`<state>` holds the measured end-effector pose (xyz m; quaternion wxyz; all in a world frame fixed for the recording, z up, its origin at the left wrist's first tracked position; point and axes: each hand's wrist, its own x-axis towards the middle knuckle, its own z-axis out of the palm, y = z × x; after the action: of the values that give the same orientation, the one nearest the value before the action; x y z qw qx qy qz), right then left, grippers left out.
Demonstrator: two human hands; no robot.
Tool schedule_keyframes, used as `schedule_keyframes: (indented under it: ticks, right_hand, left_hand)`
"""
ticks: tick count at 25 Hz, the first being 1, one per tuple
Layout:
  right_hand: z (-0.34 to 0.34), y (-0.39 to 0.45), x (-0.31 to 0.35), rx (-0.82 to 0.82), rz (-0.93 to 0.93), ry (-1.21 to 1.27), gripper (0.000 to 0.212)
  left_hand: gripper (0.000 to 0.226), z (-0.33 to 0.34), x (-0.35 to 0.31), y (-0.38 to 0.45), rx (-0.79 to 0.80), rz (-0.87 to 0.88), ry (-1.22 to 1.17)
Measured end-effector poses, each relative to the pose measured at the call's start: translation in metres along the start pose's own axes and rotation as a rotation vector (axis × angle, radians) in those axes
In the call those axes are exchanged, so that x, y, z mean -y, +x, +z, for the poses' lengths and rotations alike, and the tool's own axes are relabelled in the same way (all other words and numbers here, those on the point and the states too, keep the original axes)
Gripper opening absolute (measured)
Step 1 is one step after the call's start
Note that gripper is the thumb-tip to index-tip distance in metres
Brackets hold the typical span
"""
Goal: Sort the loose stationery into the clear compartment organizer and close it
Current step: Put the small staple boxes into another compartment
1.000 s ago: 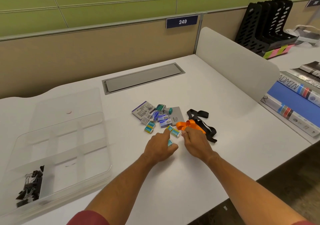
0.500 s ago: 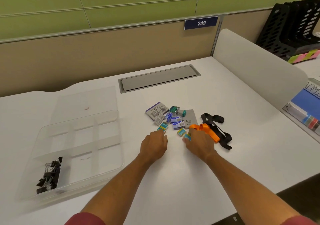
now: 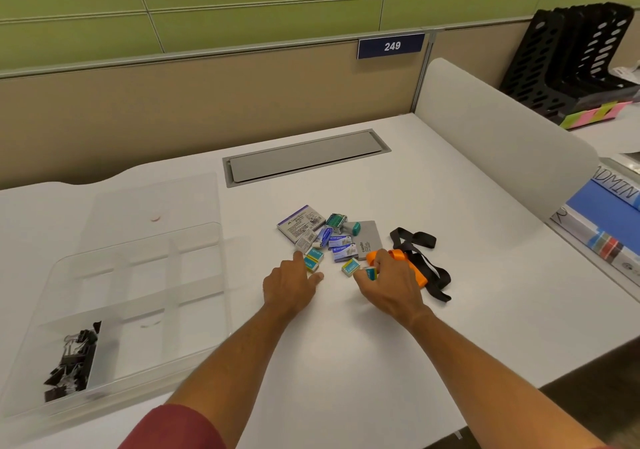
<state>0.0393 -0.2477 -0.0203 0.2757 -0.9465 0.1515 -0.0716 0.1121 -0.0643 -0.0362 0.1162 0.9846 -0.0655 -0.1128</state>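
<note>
The clear compartment organizer (image 3: 138,296) lies open at nine o'clock on the white surface (image 3: 346,355), its lid (image 3: 152,206) folded back flat toward the far side. A heap of black binder clips (image 3: 71,362) fills its nearest left compartment; the other compartments look bare. The loose stationery sits at the centre: a grey-and-purple box (image 3: 300,223), a grey pad (image 3: 370,240), blue staple boxes (image 3: 343,247), small teal-and-yellow boxes (image 3: 313,258) and a green stamp-like item (image 3: 336,222). At three o'clock from that pile lie an orange strap (image 3: 398,258) and a black strap (image 3: 420,258).

The left hand (image 3: 289,287) rests at six o'clock of the pile, its grip wide, fingertip touching a teal-and-yellow box. The right hand (image 3: 391,284) has its grip narrow, pinching one small teal-and-yellow box (image 3: 370,272), and lies over the orange strap.
</note>
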Motion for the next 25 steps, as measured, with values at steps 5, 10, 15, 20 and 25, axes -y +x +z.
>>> schedule_keyframes:
  ticks: [5,10,15,20,25]
  right_hand:
    - [0.001,0.000,0.009,-0.043,-0.031,0.092,0.022]
    - [0.009,0.004,0.029,-0.001,-0.066,0.049,0.016]
    - [0.022,0.004,0.065,-0.004,-0.100,0.047,0.020]
    - [0.037,-0.002,0.103,0.040,-0.166,0.115,0.018]
    - [0.049,-0.010,0.143,0.006,-0.284,0.157,0.021]
  left_hand:
    - [0.054,-0.006,-0.001,-0.003,-0.032,-0.027,-0.081]
    - [0.042,-0.022,0.008,-0.012,-0.105,0.007,-0.157]
    - [0.041,-0.046,0.027,-0.029,-0.171,0.039,-0.205]
    - [0.045,-0.061,0.055,-0.043,-0.227,0.031,-0.228]
    - [0.046,-0.074,0.088,-0.055,-0.238,-0.003,-0.322]
